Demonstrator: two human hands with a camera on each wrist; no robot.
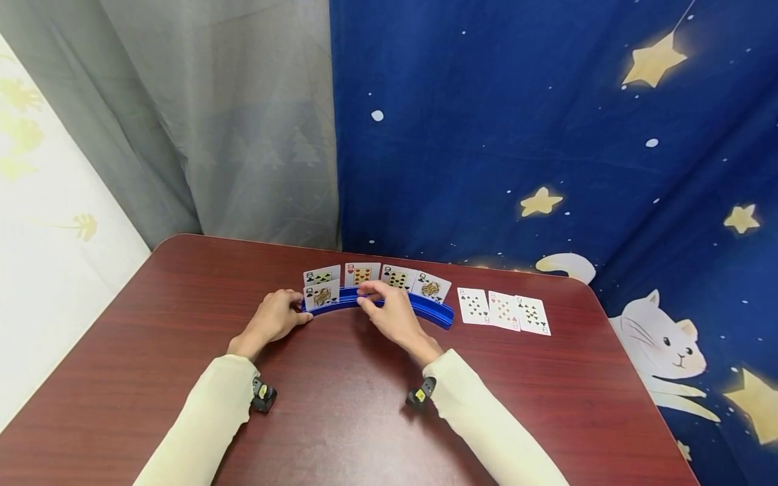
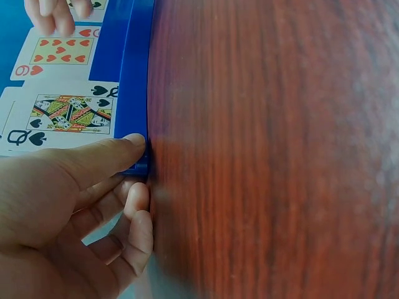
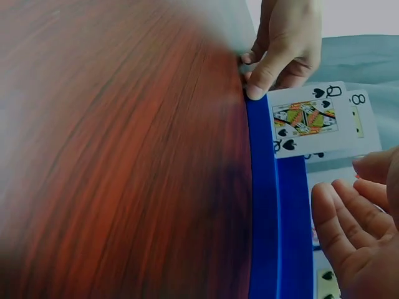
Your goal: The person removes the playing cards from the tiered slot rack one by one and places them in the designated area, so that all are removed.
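Note:
A curved blue card holder (image 1: 434, 310) stands on the table with playing cards upright in it. My left hand (image 1: 275, 317) grips its left end, thumb (image 2: 134, 144) on the front edge and the other fingers bent round the end. Beside that thumb stands the queen of spades (image 2: 72, 115), in front of an eight (image 3: 357, 118) that it partly hides. Over the holder's middle hangs my right hand (image 1: 394, 316), fingers loosely bent with nothing between them. Near its fingertips is a red heart card (image 1: 361, 273). A black-suit card (image 1: 398, 277) and another queen (image 1: 430, 288) stand to the right.
To the right of the holder, three cards lie face up in a slightly overlapping row: a black eight (image 1: 473, 306), a red card (image 1: 503, 310) and a black nine (image 1: 532, 315). The brown table (image 1: 340, 418) meets grey and blue curtains (image 1: 425, 169) at its back edge.

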